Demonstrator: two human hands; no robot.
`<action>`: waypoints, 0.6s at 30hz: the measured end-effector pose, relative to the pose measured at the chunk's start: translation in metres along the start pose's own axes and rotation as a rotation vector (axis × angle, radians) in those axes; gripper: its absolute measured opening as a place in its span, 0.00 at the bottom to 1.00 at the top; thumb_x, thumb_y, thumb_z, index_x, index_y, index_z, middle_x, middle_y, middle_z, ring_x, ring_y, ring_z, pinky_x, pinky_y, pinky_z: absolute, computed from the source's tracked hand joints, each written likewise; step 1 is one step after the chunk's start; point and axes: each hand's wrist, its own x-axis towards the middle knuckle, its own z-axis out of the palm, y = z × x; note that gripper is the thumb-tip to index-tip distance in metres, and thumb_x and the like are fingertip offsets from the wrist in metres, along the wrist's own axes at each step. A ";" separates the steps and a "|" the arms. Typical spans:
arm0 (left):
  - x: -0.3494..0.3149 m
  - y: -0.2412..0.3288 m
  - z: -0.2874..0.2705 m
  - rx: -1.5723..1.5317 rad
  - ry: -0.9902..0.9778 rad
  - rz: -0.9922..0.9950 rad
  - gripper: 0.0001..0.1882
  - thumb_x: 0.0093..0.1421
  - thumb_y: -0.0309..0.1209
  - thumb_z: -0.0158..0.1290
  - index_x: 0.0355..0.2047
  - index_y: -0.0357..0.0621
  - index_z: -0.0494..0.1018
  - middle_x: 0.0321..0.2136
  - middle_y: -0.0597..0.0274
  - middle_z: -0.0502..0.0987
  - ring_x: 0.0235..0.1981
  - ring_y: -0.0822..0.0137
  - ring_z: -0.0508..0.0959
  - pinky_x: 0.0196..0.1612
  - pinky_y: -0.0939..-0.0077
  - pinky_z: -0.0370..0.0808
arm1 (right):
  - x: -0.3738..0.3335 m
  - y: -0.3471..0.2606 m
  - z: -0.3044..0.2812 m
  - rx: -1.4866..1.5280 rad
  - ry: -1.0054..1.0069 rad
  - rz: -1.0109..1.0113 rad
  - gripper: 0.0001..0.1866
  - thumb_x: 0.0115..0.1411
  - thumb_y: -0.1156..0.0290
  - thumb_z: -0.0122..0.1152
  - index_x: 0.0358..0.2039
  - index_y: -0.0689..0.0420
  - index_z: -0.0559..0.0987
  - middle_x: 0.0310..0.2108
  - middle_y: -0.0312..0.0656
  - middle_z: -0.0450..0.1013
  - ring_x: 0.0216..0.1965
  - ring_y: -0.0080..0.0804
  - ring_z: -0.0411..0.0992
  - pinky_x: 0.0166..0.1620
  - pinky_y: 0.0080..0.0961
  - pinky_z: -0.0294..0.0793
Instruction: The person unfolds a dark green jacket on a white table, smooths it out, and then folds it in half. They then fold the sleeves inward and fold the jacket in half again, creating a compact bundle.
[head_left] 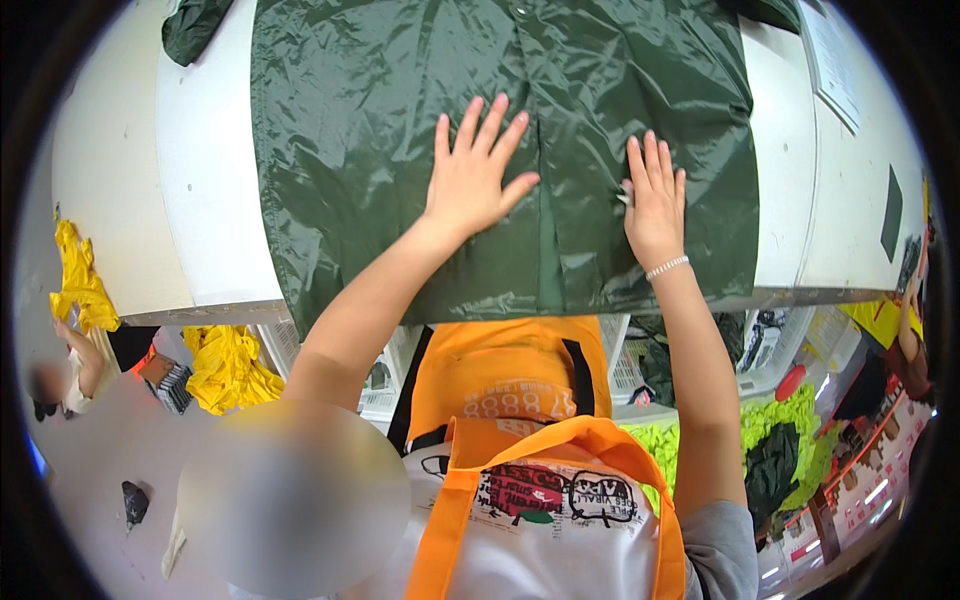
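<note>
A dark green shiny raincoat (400, 235) lies spread on the white table, its front opening running down the middle. Flat on the left front panel rests my left hand (472, 180), fingers spread and nothing in them. On the other side of the opening, my right hand (655, 205) also presses on the fabric with its fingers stretched out. A small pale object (626, 192) shows beside the right thumb; its kind and whether it is held cannot be made out. The coat's lower edge hangs at the table's near edge.
White table (215, 190) extends both ways. A paper sheet (832, 75) and dark green piece (892, 213) lie right. Below are white baskets (765, 345), yellow garments (225, 365) and lime-green garments (795, 425). Other people work at far left (85, 365) and far right (912, 350).
</note>
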 end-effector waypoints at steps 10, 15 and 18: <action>-0.058 0.054 -0.013 -0.327 -0.020 0.265 0.27 0.50 0.27 0.56 0.53 0.47 0.66 0.57 0.56 0.63 0.58 0.54 0.63 0.60 0.57 0.58 | -0.116 0.003 -0.050 0.500 -0.232 -0.043 0.12 0.49 0.78 0.62 0.36 0.55 0.76 0.34 0.42 0.70 0.34 0.42 0.73 0.36 0.34 0.74; -0.086 0.086 0.001 -0.380 -0.043 0.268 0.25 0.47 0.21 0.53 0.48 0.46 0.69 0.55 0.58 0.65 0.57 0.55 0.64 0.58 0.60 0.60 | -0.128 0.009 -0.032 0.413 -0.082 -0.189 0.08 0.50 0.78 0.61 0.32 0.56 0.76 0.31 0.40 0.70 0.33 0.41 0.73 0.35 0.34 0.73; -0.083 0.093 -0.008 -0.411 -0.034 0.203 0.23 0.49 0.25 0.56 0.48 0.47 0.71 0.53 0.60 0.68 0.55 0.56 0.66 0.57 0.62 0.61 | -0.121 0.010 -0.029 0.497 -0.087 -0.045 0.04 0.54 0.76 0.59 0.32 0.59 0.76 0.26 0.41 0.71 0.29 0.40 0.73 0.34 0.31 0.72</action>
